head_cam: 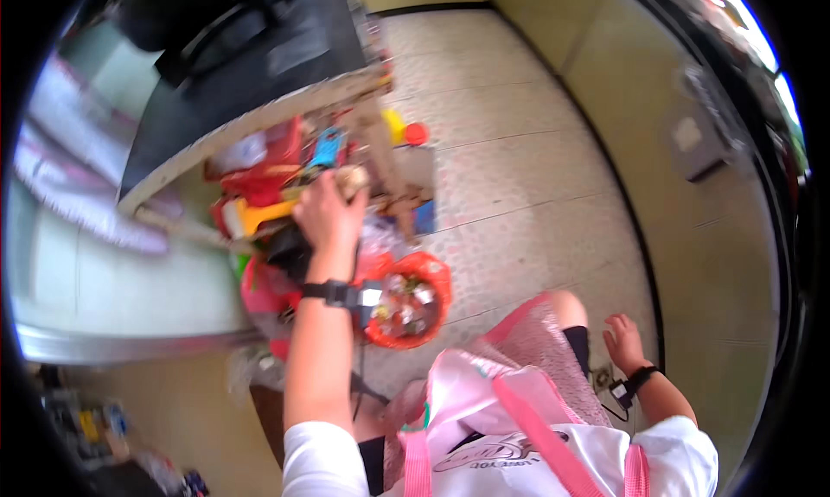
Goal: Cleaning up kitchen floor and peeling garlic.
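Observation:
My left hand (331,215) reaches under the black-topped table and grips a pale, roundish object (352,180) whose kind I cannot tell. Beside its fingers lie a yellow plastic item (259,215) and a light-blue item (327,148) among red containers. Below that wrist stands a bin lined with an orange-red bag (443,289), holding mixed small litter. Away to the right, my right hand (626,343) hangs beside my knee near the wall, fingers apart and nothing in it. Both wrists wear black straps with small devices.
The table (253,124) overhangs the cluttered shelf, its wooden legs close to my left hand. A yellow container with a red lid (415,133) stands on the tiled floor (499,173). A wall runs along the right, with a grey box (695,140) on it. A pink bag (266,296) lies left of the bin.

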Demonstrator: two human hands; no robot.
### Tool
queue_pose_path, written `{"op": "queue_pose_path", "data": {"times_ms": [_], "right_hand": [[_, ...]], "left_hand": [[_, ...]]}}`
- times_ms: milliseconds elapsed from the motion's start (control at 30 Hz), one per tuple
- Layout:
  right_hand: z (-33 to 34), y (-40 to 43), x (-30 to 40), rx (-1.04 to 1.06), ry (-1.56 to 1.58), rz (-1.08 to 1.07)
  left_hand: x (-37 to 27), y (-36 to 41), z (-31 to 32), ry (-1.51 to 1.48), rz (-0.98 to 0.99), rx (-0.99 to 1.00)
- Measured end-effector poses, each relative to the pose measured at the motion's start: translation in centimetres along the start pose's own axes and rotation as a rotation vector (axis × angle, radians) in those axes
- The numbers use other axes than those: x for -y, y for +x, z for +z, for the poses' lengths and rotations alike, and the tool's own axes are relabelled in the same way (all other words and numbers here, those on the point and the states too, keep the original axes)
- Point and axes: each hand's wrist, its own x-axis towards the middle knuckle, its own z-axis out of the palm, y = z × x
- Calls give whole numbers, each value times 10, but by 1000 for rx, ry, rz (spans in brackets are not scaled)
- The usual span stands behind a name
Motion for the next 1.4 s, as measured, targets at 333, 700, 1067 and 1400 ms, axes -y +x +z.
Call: {"op": "queue_pose_path", "data": {"times_ms": [333, 700, 1067, 1400], "right_hand": [[-62, -29, 36, -248, -98, -168], [-67, 49, 247, 90, 186, -729], [59, 118, 280, 185, 567, -860], [125, 179, 290, 312, 759, -705]], "left_hand": [[-10, -51, -67, -915, -89, -236], [-3, -213, -99, -1752, -646, 914], [8, -214, -45, -1376, -669, 944], [28, -198, -3, -1616, -1213, 797]]}}
